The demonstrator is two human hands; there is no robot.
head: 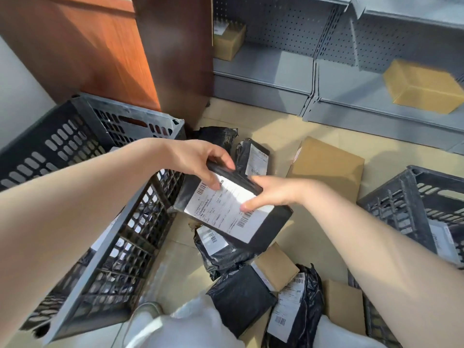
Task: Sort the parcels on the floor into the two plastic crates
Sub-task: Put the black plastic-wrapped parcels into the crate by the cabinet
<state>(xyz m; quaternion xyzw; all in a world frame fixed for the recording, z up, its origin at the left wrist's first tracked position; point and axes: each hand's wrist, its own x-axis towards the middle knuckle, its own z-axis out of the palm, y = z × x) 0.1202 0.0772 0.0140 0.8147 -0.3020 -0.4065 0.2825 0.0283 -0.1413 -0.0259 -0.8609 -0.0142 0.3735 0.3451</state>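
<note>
A black box-shaped parcel (266, 222) with a white shipping label is held in the air above the floor pile. My left hand (200, 159) grips its far left corner, thumb on the label. My right hand (273, 193) holds its right edge, thumb lying across the label. A dark plastic crate (100, 197) stands at the left, under my left forearm. A second dark crate (411, 197) stands at the right with a labelled parcel inside. Black bag parcels (241, 297) and brown cardboard boxes (326, 164) lie on the floor between the crates.
Grey metal shelving (326, 79) runs along the back with two cardboard boxes (424, 86) on it. A dark wooden cabinet (175, 54) stands at the back left. My knees in white trousers (195, 322) are at the bottom edge.
</note>
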